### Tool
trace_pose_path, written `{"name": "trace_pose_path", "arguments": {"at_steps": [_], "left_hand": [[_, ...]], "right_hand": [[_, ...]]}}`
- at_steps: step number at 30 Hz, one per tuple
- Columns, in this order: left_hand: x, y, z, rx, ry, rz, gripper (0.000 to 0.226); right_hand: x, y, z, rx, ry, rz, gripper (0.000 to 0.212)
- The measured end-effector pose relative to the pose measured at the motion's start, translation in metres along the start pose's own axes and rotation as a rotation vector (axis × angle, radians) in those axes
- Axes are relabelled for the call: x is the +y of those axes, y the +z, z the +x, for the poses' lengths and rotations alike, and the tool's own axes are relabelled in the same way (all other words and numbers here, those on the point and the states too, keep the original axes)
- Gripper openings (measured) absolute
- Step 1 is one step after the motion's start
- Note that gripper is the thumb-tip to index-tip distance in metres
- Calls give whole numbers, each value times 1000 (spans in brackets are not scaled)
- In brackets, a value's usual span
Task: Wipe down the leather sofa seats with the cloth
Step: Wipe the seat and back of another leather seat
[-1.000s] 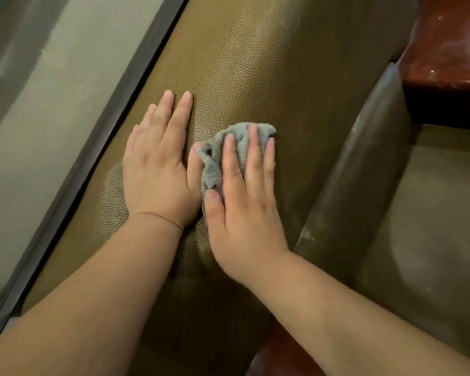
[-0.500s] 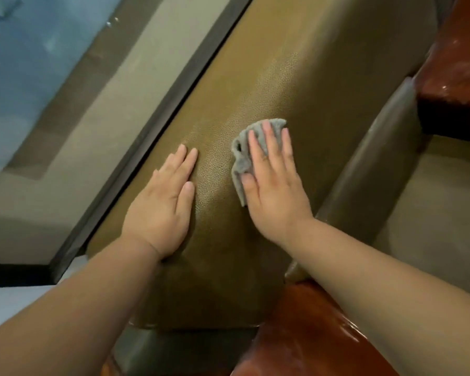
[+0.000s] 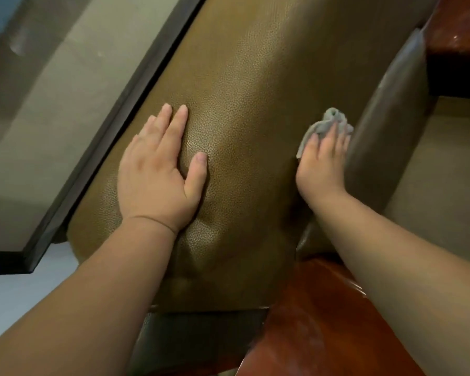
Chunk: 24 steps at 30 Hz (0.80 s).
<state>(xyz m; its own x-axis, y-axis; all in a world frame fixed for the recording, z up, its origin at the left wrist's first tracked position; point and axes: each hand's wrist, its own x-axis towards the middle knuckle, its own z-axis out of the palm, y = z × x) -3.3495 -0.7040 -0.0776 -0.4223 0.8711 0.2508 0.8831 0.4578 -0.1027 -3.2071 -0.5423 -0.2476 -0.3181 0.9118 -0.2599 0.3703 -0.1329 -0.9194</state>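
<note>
An olive-brown pebbled leather sofa seat [image 3: 250,85] runs up the middle of the head view. My left hand [image 3: 160,172] lies flat on it with straight fingers, pressing a dent into the cushion. My right hand [image 3: 322,161] presses a small grey cloth [image 3: 329,124] with straight fingers against the seat's right side, right beside the darker rounded leather back cushion [image 3: 385,123]. Most of the cloth is under the fingers; its crumpled end sticks out past the fingertips.
A dark-framed glass table [image 3: 114,126] runs along the seat's left edge, close to my left hand. A glossy reddish wooden armrest [image 3: 323,321] lies at the near right under my right forearm, and another wooden piece [image 3: 464,25] sits top right.
My right hand slid the cloth rightward from the seat's middle to its right edge by the back cushion. The two hands are farther apart. My left hand stayed pressed flat on the seat.
</note>
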Motion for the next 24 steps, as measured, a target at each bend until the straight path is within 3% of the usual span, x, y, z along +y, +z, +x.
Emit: {"name": "trace_pose_path", "arguments": {"at_steps": [2,4,6,8,12,14,17,19,21,23,24], "left_hand": [[-1,1,0,10,6,1,73],[0,0,2,9,1,-4,73],[0,-1,0,10,-12,-2,74],[0,0,0,25,-6,1,74],[-2,4,1,43,2,2,72],[-2,4,0,44,-4,14,72],[-3,4,0,48,0,6,72],[-3,4,0,50,7,5,71],[-2,3,-1,51,1,13,71],[-3,4,-1,57,-6,8,72],[-2,4,-1,57,-6,4,72]], "right_hand": [[4,9,-19,1,83,-2,66],[6,36,-80,4,-158,18,71],[21,50,-138,-123,-360,-24,71],[50,45,-133,-128,-425,-137,69],[75,26,-94,-110,40,-239,74],[54,39,-109,-100,70,-116,75],[15,62,-159,-122,-333,0,76],[16,58,-163,-123,-549,-76,72],[30,42,-137,-120,-384,-127,70],[34,28,-113,-138,79,-15,69],[24,27,-112,-144,177,19,70]]}}
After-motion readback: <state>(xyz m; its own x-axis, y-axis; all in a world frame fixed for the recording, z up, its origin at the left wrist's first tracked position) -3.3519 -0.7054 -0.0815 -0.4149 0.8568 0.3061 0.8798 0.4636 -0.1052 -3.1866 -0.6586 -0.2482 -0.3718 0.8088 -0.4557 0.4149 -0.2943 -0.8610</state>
